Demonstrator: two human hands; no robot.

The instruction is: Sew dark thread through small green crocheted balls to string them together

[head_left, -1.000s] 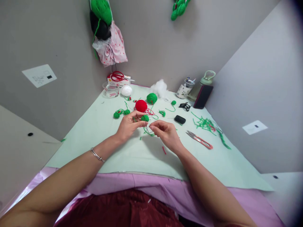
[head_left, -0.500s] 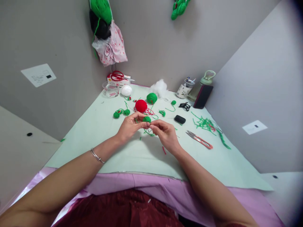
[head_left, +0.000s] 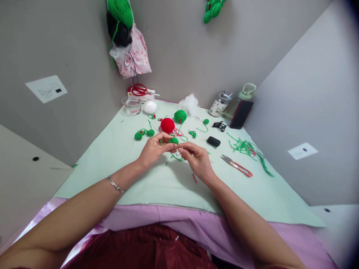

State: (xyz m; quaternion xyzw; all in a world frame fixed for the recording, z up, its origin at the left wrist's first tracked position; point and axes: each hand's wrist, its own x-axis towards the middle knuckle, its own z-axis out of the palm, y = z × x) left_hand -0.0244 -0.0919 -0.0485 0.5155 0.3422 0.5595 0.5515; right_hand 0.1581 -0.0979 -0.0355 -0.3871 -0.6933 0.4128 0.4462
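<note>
A small green yarn piece [head_left: 173, 141], rounded in shape, is pinched between the thumb and fingers of my left hand [head_left: 153, 149]. My right hand [head_left: 196, 157] is closed close beside it, thumb and forefinger pressed together at a dark thread [head_left: 175, 148]. Whatever else those right fingertips hold is too small to make out. Loose green yarn hangs under both hands. Just behind them lies a red yarn ball [head_left: 167, 125], and beyond it a green yarn ball [head_left: 180, 116].
Orange-handled thread snips [head_left: 237, 165] and green yarn scraps [head_left: 244, 145] lie at the right. A black case [head_left: 213, 141] rests nearer my right hand. Small green pieces [head_left: 144, 133] sit to the left. White stuffing [head_left: 189, 104], a pen cup [head_left: 219, 106] and red-handled scissors [head_left: 139, 90] are at the back.
Both hands stay nearly in place around the green piece. The right fingertips shift very slightly, and the dark thread's loop looks a little different.
</note>
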